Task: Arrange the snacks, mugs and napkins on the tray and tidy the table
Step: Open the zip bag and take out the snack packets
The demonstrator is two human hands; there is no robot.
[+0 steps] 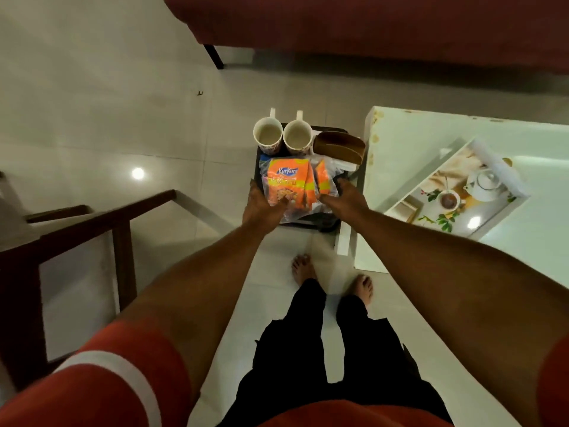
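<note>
- carrying a loaded dark tray (pixel 331 224) out over the floor, just beside the white tabletop (pixel 431 134); person standing, bare feet below.
- left hand (pixel 261 208) closed on the tray's left edge, thumb over the rim; right hand (pixel 345 195) closed on its right edge, fingers partly hidden behind the load.
- on the tray: two mugs (pixel 283 137) side by side at the far end, handles pointing away; a brown napkin holder (pixel 338 146) just to their right; snack packets (pixel 289 186) in clear wrap at the near end.
- step, as judged: arranging looks done; tray is in transit or being set down.
- next move calls for holding it level, as the mugs stand near the far rim and could tip.
- second, white printed tray (pixel 458 186) sits on the tabletop.
- readable: "kurkure" on the orange packet; other print too blurred.
</note>
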